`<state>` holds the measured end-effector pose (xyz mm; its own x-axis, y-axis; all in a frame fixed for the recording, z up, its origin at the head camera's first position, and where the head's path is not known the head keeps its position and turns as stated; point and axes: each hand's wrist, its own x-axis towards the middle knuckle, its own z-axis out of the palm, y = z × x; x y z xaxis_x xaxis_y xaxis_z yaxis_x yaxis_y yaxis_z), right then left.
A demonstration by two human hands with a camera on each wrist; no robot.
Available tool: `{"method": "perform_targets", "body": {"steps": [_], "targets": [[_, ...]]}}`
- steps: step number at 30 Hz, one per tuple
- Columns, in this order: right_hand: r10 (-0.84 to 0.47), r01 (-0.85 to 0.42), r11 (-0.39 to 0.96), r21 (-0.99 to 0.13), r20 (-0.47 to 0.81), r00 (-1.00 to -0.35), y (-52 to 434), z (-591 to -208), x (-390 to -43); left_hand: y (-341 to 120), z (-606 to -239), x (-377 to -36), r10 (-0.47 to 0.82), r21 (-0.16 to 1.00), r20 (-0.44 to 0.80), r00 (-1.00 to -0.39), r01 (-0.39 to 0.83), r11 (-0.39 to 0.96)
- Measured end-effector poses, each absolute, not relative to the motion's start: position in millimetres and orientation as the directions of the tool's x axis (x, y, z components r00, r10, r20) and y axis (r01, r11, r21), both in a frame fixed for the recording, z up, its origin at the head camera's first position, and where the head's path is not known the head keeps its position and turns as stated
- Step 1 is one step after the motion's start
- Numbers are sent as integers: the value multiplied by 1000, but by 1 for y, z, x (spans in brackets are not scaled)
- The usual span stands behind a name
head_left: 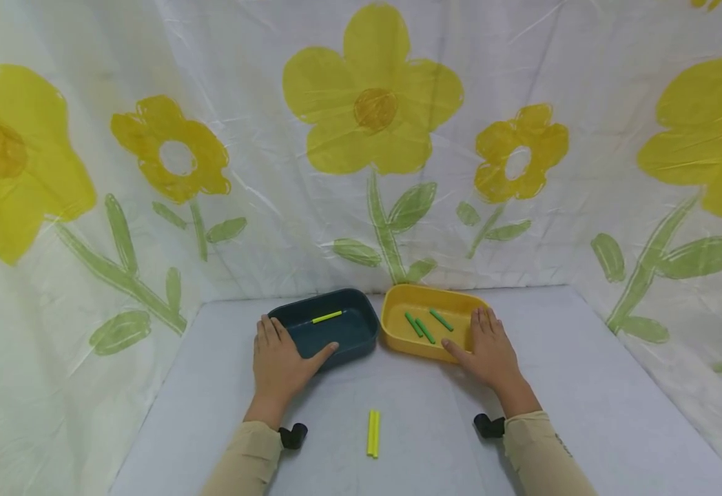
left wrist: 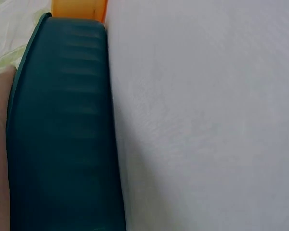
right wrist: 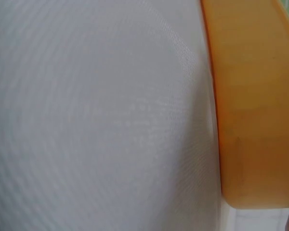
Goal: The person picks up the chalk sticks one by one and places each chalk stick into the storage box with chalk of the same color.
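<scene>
A dark teal bin (head_left: 342,341) stands at the back left of the table with one yellow stick (head_left: 326,317) inside. My left hand (head_left: 279,362) rests on its near left corner, fingers extended along the left end and thumb out over the front rim. In the left wrist view the teal wall (left wrist: 62,120) fills the left side. Beside it, the yellow bin (head_left: 398,310) contains three green sticks (head_left: 425,331). My right hand (head_left: 491,353) lies on its right end, fingers stretched out, thumb at the front rim. The right wrist view shows this bin's outer wall (right wrist: 255,106).
Two yellow sticks (head_left: 373,434) lie side by side on the white tablecloth (head_left: 423,413), nearer to me than the bins. A curtain (head_left: 268,207) with painted flowers hangs behind the table and along both sides. The two bins stand close together at their inner ends.
</scene>
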<state>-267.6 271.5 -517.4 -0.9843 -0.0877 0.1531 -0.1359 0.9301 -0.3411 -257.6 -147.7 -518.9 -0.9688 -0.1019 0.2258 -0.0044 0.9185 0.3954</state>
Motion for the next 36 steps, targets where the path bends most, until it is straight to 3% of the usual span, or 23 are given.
{"method": "perform_targets", "body": {"steps": [27,36], "targets": [[-114,-148,935,-323,121,-986,273,-519,-268,-147,-516,-255,-116,388,178,-977,-38,921],[-82,-151,917,-370,195,-977,274,-522,-270,-145,-513,-255,-110,390,174,-979,-34,920]]}}
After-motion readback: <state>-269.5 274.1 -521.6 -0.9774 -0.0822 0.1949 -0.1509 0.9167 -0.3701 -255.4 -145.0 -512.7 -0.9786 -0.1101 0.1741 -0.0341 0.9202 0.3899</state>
